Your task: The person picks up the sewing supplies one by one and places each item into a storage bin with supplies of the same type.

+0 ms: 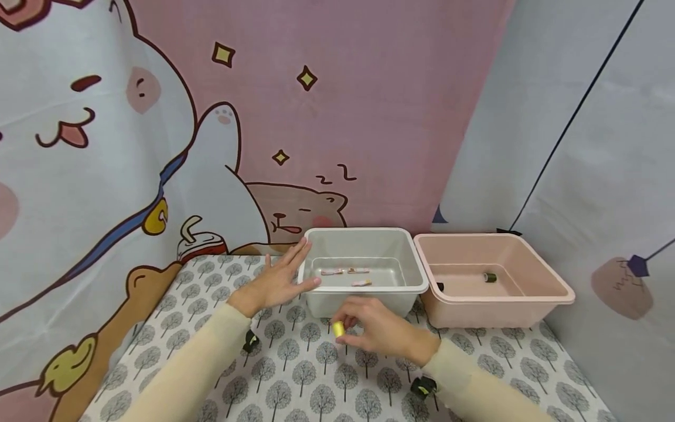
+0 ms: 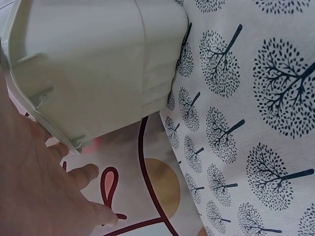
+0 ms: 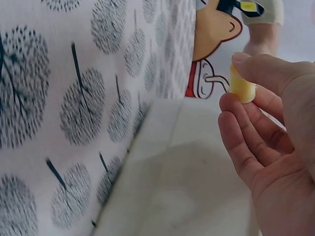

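Observation:
My right hand point(image 1: 371, 325) pinches a small yellow thread spool point(image 1: 338, 329) between thumb and fingers, in front of the pale grey bin point(image 1: 369, 298). In the right wrist view the yellow spool point(image 3: 242, 88) stands out at the fingertips, beside the bin's outer wall. With fingers spread, my left hand point(image 1: 276, 282) rests at the left rim of this same bin. The left wrist view shows those fingers along the rim, with the bin's side wall point(image 2: 98, 64) beyond them. Inside the grey bin lie small pinkish, slim pieces point(image 1: 361, 283), too small to make out.
A pink bin point(image 1: 495, 313) stands right beside the grey one, holding a dark green spool point(image 1: 490, 277) and a black item point(image 1: 440, 286) partly hidden by its wall. Both sit on a tree-print tablecloth point(image 1: 295, 375). A cartoon-print curtain point(image 1: 369, 117) hangs behind.

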Demonstrator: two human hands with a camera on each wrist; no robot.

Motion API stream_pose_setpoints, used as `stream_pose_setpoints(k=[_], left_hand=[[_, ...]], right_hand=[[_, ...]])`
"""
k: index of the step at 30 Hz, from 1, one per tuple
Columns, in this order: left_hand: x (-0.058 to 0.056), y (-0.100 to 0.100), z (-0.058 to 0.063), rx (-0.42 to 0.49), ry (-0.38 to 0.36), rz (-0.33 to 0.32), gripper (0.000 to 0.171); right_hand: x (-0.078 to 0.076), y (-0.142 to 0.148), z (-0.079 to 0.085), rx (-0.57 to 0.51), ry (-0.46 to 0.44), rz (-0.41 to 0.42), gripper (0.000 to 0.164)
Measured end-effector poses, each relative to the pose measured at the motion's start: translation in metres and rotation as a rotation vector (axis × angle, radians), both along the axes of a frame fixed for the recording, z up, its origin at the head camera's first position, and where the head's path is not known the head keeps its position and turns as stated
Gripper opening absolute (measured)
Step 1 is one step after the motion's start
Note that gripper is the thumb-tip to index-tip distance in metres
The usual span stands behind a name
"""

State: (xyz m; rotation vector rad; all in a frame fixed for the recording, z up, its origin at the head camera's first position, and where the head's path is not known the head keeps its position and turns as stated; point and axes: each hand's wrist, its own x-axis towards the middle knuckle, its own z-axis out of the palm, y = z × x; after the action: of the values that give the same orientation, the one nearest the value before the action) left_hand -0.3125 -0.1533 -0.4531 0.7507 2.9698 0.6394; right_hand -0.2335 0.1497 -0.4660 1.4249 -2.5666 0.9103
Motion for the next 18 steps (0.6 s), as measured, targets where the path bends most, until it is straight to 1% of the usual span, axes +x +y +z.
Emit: stream_pose_setpoints(k=[7, 13, 16, 18], left_hand=[[-0.001, 0.001, 0.001, -0.046, 0.029, 0.008, 0.105], [0.001, 0.002, 0.002, -0.084, 0.042, 0.021, 0.103], [0.002, 0.003, 0.005, -0.114, 0.064, 0.025, 0.102], [0.002, 0.003, 0.005, -0.131, 0.085, 0.029, 0.102]], right_hand=[[-0.003, 0.019, 0.017, -0.005, 0.04, -0.028, 0.031], [-0.004, 0.031, 0.026, -0.028, 0.091, -0.035, 0.031], [-0.006, 0.037, 0.031, -0.034, 0.106, -0.037, 0.031], [-0.008, 0.039, 0.035, -0.036, 0.132, -0.043, 0.032]])
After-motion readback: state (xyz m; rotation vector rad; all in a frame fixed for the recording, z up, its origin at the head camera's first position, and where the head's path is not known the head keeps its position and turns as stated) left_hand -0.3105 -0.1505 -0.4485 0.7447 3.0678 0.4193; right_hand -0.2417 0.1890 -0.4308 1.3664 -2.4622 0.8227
